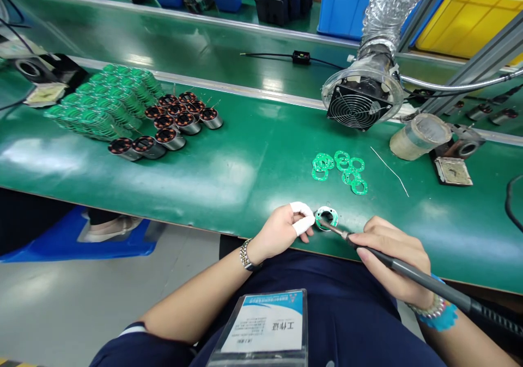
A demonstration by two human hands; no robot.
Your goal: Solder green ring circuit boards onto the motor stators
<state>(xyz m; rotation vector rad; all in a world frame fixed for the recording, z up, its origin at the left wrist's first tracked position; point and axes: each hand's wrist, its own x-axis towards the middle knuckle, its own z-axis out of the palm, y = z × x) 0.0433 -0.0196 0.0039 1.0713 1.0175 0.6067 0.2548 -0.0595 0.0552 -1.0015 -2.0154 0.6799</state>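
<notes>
**Slim black-handled soldering iron (pixel 425 281) at a small round part topped with a green-and-white ring (pixel 334 213)**

From my remote seat I have the right hand (pixel 398 252) closed around the iron's handle, thumb and fingers wrapped near its front end. The metal tip points left, away from those fingers, and ends over the near-left side of the ring; I cannot tell whether it touches. The round part sits on the glossy green tabletop (pixel 245 187), between the two sets of fingers and closer to the left ones.

On my left hand (pixel 281 231), thumb and index finger wear white finger covers (pixel 303 225) and curve together at the part's left edge. I cannot tell whether they pinch it or only rest there.

Just beyond the fingertips lie loose flat green ring-shaped circuit boards (pixel 324 159), with a thin bent silvery wire (pixel 390 169) to their right. Well left of my left fingers, and farther out, stand silver metal cylinders with copper windings (pixel 178 121). Past them are tall stacks of green circuit boards (pixel 106 103).
</notes>
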